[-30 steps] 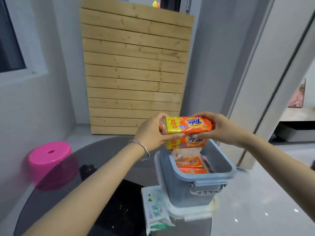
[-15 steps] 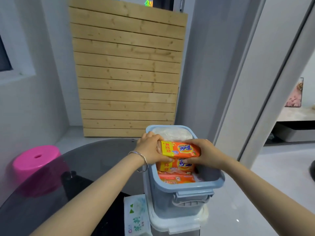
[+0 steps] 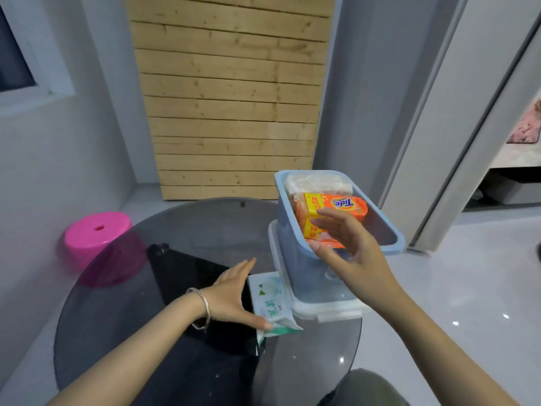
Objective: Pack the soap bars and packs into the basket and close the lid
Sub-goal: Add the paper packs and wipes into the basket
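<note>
- Standing on the right part of the round glass table (image 3: 117,303), the blue-grey basket (image 3: 301,271) is open on top, and the pale lid (image 3: 330,310) with clip tabs lies flat under it.
- Inside the basket an orange Tide soap pack (image 3: 344,206) lies on top, its yellow end toward the left wall; a second orange pack (image 3: 311,230) is directly below it, and a whitish wrapped pack (image 3: 317,183) fills the far end.
- The right hand (image 3: 354,250) hovers over the near side of the basket with the fingers spread and relaxed; it grasps nothing, and the fingertips are just in front of the top orange pack.
- One white-and-green pack (image 3: 272,303) lies on the glass, just beside the basket and touching the lid's left edge.
- The left hand (image 3: 231,294) is at the left side of this pack, fingers straight and pointing forward, not closed. The thumb touches the pack's near end. A thin metal bracelet (image 3: 203,310) sits on the wrist.
- Through the glass a dark shape (image 3: 181,271) is visible below the table top.
- A pink stool (image 3: 96,235) stands on the floor at the left, partly behind the table edge.
- A panel of wooden slats (image 3: 231,98) leans at the grey wall behind.
</note>
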